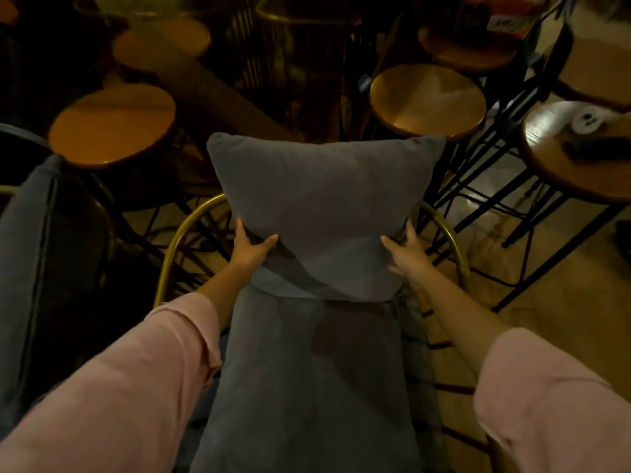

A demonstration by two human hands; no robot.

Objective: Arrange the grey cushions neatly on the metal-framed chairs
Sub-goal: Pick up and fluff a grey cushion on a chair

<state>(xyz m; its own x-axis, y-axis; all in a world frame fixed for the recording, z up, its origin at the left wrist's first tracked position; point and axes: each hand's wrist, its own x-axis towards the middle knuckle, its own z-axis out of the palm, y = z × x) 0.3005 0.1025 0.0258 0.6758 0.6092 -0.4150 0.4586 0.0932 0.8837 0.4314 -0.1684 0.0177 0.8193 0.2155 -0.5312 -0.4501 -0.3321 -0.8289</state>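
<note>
A square grey back cushion [321,199] stands upright against the curved gold metal frame [174,247] of the chair in front of me. My left hand [251,249] grips its lower left edge and my right hand [408,252] grips its lower right edge. Below it a long grey seat cushion [307,387] lies on the chair seat, running toward me. Both forearms wear pink sleeves. A second grey cushion [30,268] rests on another chair at the left edge.
Round wooden stools on black metal legs crowd behind and beside the chair: one at the left [112,126], one at the back right [428,100], one at the far right [580,151] carrying a small white object. Wooden floor shows at the right.
</note>
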